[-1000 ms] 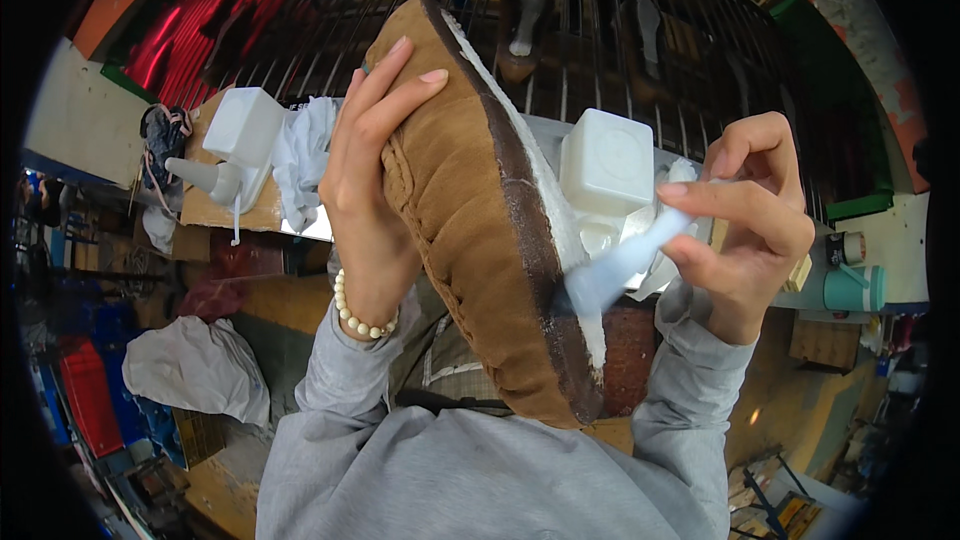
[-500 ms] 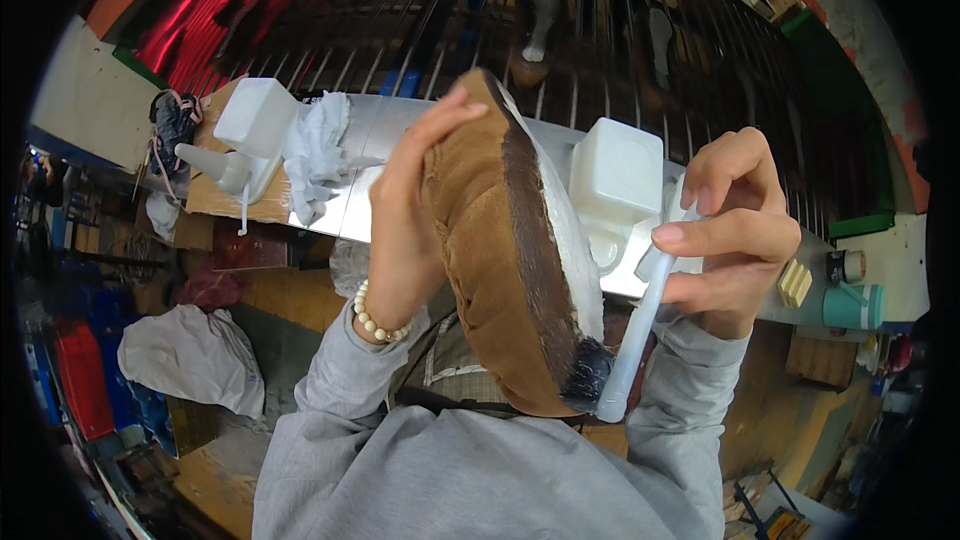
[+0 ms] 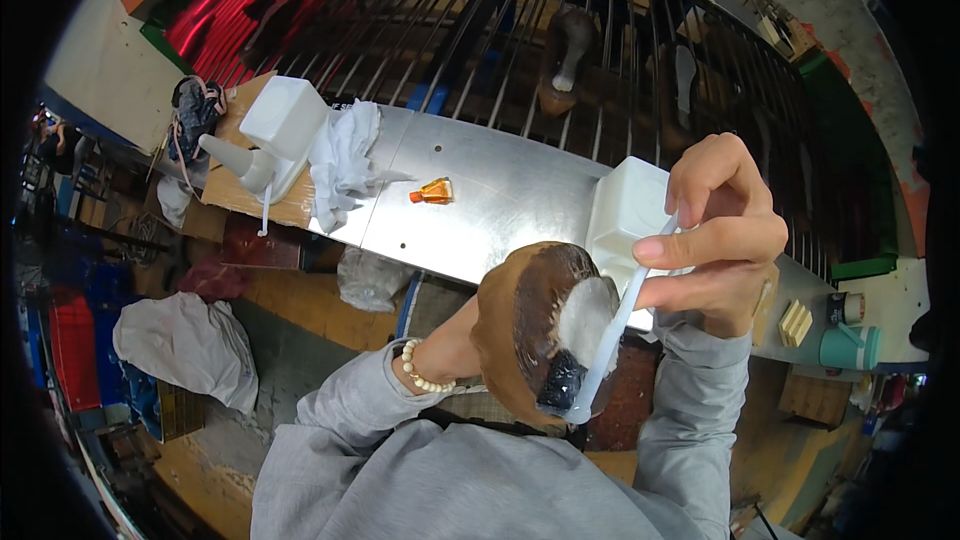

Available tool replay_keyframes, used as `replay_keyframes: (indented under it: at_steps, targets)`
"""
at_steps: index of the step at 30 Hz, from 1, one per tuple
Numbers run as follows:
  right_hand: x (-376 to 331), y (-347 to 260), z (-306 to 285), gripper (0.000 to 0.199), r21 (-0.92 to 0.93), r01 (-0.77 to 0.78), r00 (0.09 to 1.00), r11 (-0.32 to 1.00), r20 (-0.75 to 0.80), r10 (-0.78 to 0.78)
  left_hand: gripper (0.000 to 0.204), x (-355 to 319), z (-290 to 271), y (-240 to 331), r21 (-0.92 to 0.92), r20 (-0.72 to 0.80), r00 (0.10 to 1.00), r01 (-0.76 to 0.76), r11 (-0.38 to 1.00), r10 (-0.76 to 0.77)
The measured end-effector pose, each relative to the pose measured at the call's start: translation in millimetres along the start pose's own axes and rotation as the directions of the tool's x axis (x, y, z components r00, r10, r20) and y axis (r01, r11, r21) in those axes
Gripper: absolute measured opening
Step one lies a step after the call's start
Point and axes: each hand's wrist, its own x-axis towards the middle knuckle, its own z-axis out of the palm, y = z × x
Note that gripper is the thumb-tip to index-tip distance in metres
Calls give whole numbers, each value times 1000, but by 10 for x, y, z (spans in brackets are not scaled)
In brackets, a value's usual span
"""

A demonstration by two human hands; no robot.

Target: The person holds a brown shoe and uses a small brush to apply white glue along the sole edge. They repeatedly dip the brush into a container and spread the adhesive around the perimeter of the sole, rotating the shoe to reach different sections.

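My left hand (image 3: 452, 342), a beaded bracelet at its wrist, grips a brown suede shoe upper (image 3: 510, 350) from its left side; its fingers are mostly hidden behind the shoe. One end of the shoe faces me, showing a dark brown band (image 3: 545, 290) around a whitish bottom (image 3: 585, 315). Between thumb and fingers, my right hand (image 3: 722, 240) pinches a brush (image 3: 612, 340) by its pale translucent handle. The brush's black bristles (image 3: 563, 380) touch the lower edge of the shoe's underside. Close behind my right hand stands a white square bottle (image 3: 625, 202).
On the metal bench (image 3: 500, 165) lie a small amber bottle (image 3: 433, 191) and a crumpled white cloth (image 3: 345, 160). Another white bottle (image 3: 285, 118) stands on cardboard at left. Beyond runs a barred rack (image 3: 480, 70) with shoes (image 3: 568, 55). A teal container (image 3: 850, 342) is at right.
My left hand has lowered and turned the shoe, so one end faces me instead of its long side. The brush has shifted slightly left with it. The amber bottle has come into sight.
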Motion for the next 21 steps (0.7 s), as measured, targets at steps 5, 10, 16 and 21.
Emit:
replay_keyframes:
  at_steps: [5, 10, 16, 21]
  targets:
    - [-11, -3, -37, 45, 16, -56, 995, 998, 89, 55, 90, -162, 49, -166, -229, 0, 996, 88, 969, -91]
    - [-79, 30, 10, 39, 18, -252, 962, 967, 109, 249, 99, -203, 119, -314, -428, -30, 986, 138, 893, -167]
    - [-428, 233, 40, 38, 227, -579, 804, 783, 321, 501, 110, -382, 63, -450, -601, -37, 971, 167, 781, -236]
    - [-801, 312, -482, 28, 84, -635, 751, 768, 298, 589, 120, -369, 17, -432, -711, -8, 972, 160, 684, -235]
